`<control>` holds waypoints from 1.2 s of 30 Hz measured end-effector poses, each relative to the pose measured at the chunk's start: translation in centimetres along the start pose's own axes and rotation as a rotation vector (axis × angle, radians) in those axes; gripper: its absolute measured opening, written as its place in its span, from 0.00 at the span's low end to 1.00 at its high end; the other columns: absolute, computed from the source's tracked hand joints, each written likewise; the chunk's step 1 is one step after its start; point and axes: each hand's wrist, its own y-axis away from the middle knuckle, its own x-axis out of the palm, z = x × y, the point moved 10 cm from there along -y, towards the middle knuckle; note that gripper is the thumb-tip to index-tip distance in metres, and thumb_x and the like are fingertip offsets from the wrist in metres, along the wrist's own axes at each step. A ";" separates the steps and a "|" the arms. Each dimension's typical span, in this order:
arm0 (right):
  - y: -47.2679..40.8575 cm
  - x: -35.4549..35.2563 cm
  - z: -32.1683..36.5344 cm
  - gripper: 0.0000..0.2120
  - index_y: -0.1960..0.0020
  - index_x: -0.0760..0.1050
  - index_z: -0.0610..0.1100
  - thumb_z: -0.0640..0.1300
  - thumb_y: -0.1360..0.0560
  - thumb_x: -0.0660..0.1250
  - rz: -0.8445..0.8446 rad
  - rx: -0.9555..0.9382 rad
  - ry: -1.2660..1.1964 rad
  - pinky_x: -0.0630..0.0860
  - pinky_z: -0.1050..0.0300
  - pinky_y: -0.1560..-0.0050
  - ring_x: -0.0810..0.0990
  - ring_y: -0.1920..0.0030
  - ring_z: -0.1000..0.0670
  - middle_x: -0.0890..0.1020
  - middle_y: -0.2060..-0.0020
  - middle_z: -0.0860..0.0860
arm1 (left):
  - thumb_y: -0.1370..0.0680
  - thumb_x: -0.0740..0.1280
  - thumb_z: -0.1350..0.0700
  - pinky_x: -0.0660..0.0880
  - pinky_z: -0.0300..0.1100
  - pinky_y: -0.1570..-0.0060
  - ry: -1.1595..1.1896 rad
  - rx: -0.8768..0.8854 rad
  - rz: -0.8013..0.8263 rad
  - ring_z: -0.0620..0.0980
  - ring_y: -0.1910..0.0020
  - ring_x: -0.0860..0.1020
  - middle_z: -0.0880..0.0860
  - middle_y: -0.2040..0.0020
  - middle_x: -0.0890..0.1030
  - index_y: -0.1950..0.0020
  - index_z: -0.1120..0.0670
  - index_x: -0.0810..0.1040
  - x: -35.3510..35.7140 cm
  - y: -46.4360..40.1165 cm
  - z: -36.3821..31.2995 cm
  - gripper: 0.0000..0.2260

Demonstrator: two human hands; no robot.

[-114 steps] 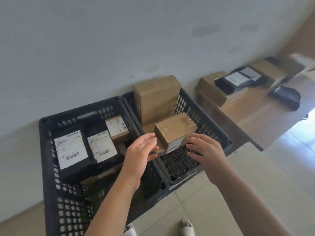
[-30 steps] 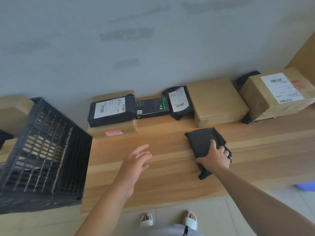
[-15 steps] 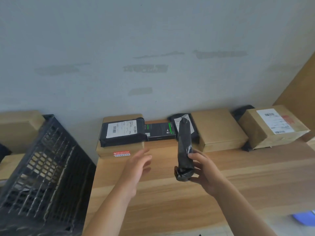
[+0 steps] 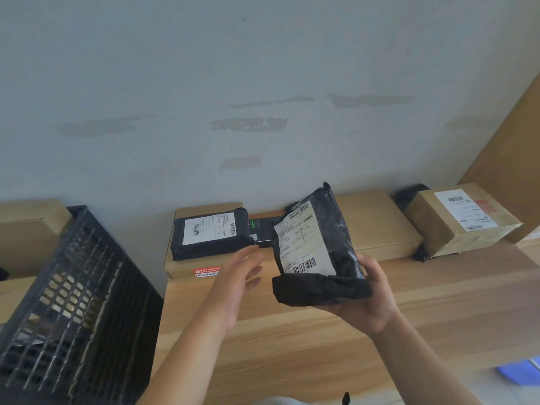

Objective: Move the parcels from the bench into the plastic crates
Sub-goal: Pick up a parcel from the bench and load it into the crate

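A pale wall point(image 4: 263, 68) fills the upper half of the frame. Below it a wooden bench point(image 4: 321, 340) runs across the lower right, and a black plastic crate point(image 4: 67, 293) stands at the lower left, its slotted side facing the camera, with cardboard showing behind it.

Along the back of the bench, from centre to right, sit a flat cardboard box point(image 4: 187, 266) with a red sticker on its front, a plain brown box point(image 4: 377, 226), and a labelled brown box point(image 4: 458, 220) near the right edge. A black bagged parcel point(image 4: 209, 236) with a white label lies on top of the flat box.

At centre frame the right hand point(image 4: 365, 299) holds a black mailer parcel point(image 4: 317, 255) up above the bench, label towards the camera. The parcel's folded lower end rests in the palm; the fingers curl under it and the thumb presses its right edge.

The left hand point(image 4: 236, 282) hovers just left of the parcel without touching it, fingers straight and slightly spread.
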 end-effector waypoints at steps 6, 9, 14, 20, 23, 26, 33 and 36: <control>-0.1 1.1 -0.7 0.39 0.41 0.85 0.39 0.54 0.49 0.85 0.026 0.024 -0.075 0.81 0.43 0.48 0.86 0.45 0.37 0.84 0.40 0.37 | 0.27 0.77 0.48 0.75 0.49 0.40 0.125 -0.050 0.108 0.57 0.35 0.79 0.54 0.36 0.84 0.35 0.51 0.81 0.4 0.0 -0.3 0.21; -0.4 1.4 -1.1 0.43 0.37 0.82 0.38 0.55 0.48 0.85 0.032 0.007 -0.100 0.78 0.42 0.46 0.84 0.43 0.36 0.82 0.36 0.36 | 0.27 0.75 0.47 0.74 0.54 0.35 0.179 -0.077 0.251 0.61 0.35 0.78 0.58 0.34 0.82 0.31 0.54 0.80 2.1 0.5 0.3 0.26; -0.3 2.2 -1.4 0.31 0.28 0.76 0.39 0.58 0.23 0.68 0.100 -0.017 -0.064 0.72 0.41 0.32 0.77 0.30 0.37 0.77 0.29 0.38 | 0.28 0.76 0.56 0.75 0.59 0.32 0.260 -0.103 0.321 0.63 0.33 0.79 0.59 0.34 0.82 0.29 0.55 0.77 3.0 1.1 0.3 0.28; 0.0 0.7 -1.9 0.33 0.38 0.83 0.40 0.52 0.40 0.82 0.053 0.037 0.007 0.77 0.38 0.42 0.84 0.42 0.36 0.83 0.38 0.38 | 0.28 0.75 0.61 0.82 0.56 0.42 0.327 -0.127 0.310 0.63 0.38 0.83 0.62 0.37 0.83 0.32 0.58 0.78 2.9 1.9 -0.1 0.24; -0.1 -0.8 -0.2 0.24 0.38 0.83 0.40 0.47 0.32 0.74 -0.063 -0.003 0.216 0.80 0.37 0.41 0.84 0.41 0.37 0.82 0.38 0.37 | 0.30 0.76 0.60 0.82 0.57 0.45 0.286 -0.116 0.265 0.63 0.41 0.84 0.61 0.39 0.84 0.32 0.57 0.78 1.9 2.0 -0.6 0.26; 0.5 -1.0 1.9 0.22 0.38 0.84 0.47 0.54 0.29 0.70 -0.161 -0.032 0.470 0.78 0.38 0.37 0.84 0.41 0.42 0.84 0.39 0.42 | 0.29 0.77 0.62 0.80 0.60 0.41 0.203 -0.078 0.226 0.61 0.42 0.85 0.60 0.41 0.85 0.33 0.56 0.78 1.1 2.2 -1.0 0.24; 1.0 -1.0 4.5 0.18 0.40 0.83 0.41 0.43 0.30 0.76 -0.238 -0.123 0.725 0.81 0.36 0.40 0.86 0.45 0.39 0.87 0.46 0.42 | 0.24 0.71 0.67 0.83 0.44 0.61 0.056 -0.007 0.191 0.52 0.52 0.87 0.56 0.48 0.88 0.38 0.56 0.79 1.0 3.1 -1.8 0.16; 1.2 -1.2 4.2 0.14 0.40 0.82 0.40 0.36 0.26 0.75 -0.242 -0.113 0.739 0.82 0.38 0.42 0.85 0.44 0.37 0.87 0.46 0.41 | 0.24 0.72 0.66 0.82 0.39 0.62 0.004 0.018 0.192 0.49 0.52 0.87 0.53 0.48 0.88 0.39 0.54 0.80 1.1 3.3 -1.9 0.16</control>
